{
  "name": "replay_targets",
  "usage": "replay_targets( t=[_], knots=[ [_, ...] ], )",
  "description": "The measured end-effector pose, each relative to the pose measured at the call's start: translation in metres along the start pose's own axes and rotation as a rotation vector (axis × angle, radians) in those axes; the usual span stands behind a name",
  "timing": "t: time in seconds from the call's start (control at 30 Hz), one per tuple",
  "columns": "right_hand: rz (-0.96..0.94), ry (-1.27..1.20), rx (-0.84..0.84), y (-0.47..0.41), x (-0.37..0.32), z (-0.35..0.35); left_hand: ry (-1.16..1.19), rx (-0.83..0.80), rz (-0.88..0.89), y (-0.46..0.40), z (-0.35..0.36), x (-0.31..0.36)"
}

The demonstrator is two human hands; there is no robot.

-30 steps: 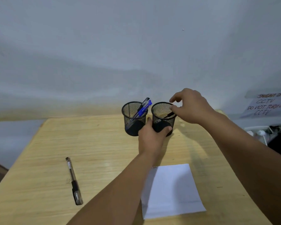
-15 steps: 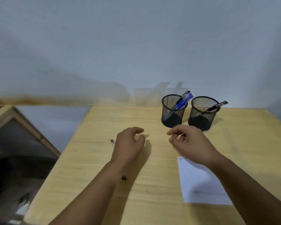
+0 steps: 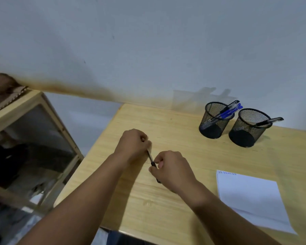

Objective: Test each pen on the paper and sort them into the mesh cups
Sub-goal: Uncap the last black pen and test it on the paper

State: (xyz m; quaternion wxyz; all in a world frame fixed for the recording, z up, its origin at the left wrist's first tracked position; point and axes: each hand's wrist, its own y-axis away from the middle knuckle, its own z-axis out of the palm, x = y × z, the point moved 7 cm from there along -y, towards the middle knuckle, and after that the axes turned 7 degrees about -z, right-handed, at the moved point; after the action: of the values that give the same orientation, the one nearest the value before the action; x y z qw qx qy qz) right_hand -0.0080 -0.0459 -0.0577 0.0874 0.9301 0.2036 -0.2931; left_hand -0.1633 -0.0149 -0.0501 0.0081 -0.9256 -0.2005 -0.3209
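Two hands meet over a wooden table (image 3: 166, 209) with one pen (image 3: 150, 158) stretched between them. Far left stands a glass-fronted wooden cabinet (image 3: 34, 138). The left hand (image 3: 133, 145) curls its fingers round the pen's upper, clear end, and just beside it the right hand (image 3: 171, 169) pinches the black lower end, whose tip shows beneath the fingers. Further right, near the wall, two black mesh cups stand close together: the left cup (image 3: 214, 121) holds blue pens (image 3: 228, 112), the right cup (image 3: 248, 129) a single black pen (image 3: 270, 121). A sheet of white paper (image 3: 251, 200) lies nearer the table's front, with faint scribbles on its top edge.
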Motion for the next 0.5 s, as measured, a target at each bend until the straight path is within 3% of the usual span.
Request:
replay_targets(
  t=[0.13, 0.23, 0.5],
  knots=[
    [0.034, -0.080, 0.005, 0.004, 0.010, -0.006, 0.087, -0.040, -0.013, 0.004, -0.004, -0.003],
    [0.035, -0.191, -0.038, 0.015, 0.022, -0.014, 0.280, -0.069, 0.000, 0.016, -0.007, 0.005],
    [0.143, -0.518, -0.056, 0.065, 0.064, -0.039, 0.511, -0.206, 0.154, 0.058, 0.019, 0.075]
  ],
)
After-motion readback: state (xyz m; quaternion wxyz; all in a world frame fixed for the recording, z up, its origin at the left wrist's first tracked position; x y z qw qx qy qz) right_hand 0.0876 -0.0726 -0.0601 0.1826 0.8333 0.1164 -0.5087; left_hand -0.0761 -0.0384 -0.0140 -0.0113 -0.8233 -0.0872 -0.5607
